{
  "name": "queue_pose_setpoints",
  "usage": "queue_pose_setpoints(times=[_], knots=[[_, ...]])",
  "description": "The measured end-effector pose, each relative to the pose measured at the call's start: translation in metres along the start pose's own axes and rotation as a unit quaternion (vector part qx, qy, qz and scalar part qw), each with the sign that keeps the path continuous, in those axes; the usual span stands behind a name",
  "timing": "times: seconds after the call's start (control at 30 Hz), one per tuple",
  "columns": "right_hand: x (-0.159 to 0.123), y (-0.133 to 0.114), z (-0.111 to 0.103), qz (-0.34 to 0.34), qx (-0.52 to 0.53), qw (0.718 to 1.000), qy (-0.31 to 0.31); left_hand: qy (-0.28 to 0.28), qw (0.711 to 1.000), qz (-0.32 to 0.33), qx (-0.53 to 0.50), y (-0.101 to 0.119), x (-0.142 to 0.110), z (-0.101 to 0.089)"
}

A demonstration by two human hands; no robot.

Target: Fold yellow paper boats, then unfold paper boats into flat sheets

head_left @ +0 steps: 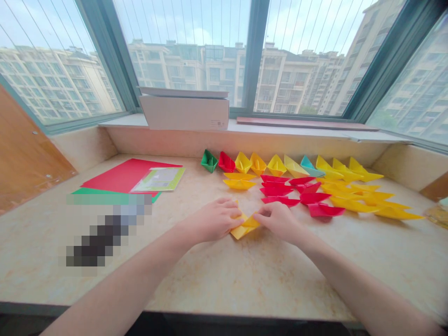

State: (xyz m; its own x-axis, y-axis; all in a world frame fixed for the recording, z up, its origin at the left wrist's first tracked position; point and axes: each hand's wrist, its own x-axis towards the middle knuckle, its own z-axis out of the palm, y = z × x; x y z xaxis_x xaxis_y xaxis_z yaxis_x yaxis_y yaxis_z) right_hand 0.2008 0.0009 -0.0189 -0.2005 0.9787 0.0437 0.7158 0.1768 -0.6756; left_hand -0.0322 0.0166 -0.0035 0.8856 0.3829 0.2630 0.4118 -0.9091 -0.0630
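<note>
Grip: left hand (212, 220) and right hand (278, 221) curled, fingers pressed together, fingertips closing from either side on a yellow origami boat (245, 227). Firmness of the pinch not readable from this view. Position: between the two hands, low over the marble-patterned counter (224, 284); contact with the stone impossible to judge.

Long axis of the boat: slanted across the view, one pointed end toward the lower left, just beyond the left hand's fingertips, the other toward the upper right, under the right hand's fingers. A peak of paper rising near the left fingertips, partly hidden.

Possible failures, by judgement:
- Excess pinch pressure: crumpled creases or a flattened peak in thin paper.
- Uneven pull between the hands: a skewed or opened fold.
- Right wrist or fingers swung forward: red paper boats (280, 191) just beyond the grip nudged out of line, with yellow paper boats (364, 203) farther right at risk too.

Beyond the grip, a further row of paper boats (276, 164) in mixed colours. Left of the grip, a red paper sheet (126, 176) beside a lime-edged paper packet (159, 179), with a green paper sheet (93, 191) under the red — its lower part lost behind a pixelated patch (105, 228).
</note>
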Motion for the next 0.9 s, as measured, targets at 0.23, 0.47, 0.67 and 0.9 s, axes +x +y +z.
queue_pose_setpoints(times=[0.23,0.47,0.67,0.9], knots=[[0.003,-0.001,0.002,-0.004,-0.005,0.999,0.031,-0.027,1.0,0.016,-0.005,0.001,0.003,-0.001],[0.005,-0.002,0.006,-0.026,0.025,0.998,0.058,-0.046,0.999,0.019,-0.003,0.0,0.001,0.0],[-0.01,-0.017,-0.004,-0.097,0.003,0.991,0.094,-0.05,0.999,-0.009,-0.002,0.002,0.0,0.001],[-0.024,-0.022,0.001,-0.092,-0.118,0.989,-0.01,-0.065,0.995,-0.053,0.043,0.006,0.004,0.0]])
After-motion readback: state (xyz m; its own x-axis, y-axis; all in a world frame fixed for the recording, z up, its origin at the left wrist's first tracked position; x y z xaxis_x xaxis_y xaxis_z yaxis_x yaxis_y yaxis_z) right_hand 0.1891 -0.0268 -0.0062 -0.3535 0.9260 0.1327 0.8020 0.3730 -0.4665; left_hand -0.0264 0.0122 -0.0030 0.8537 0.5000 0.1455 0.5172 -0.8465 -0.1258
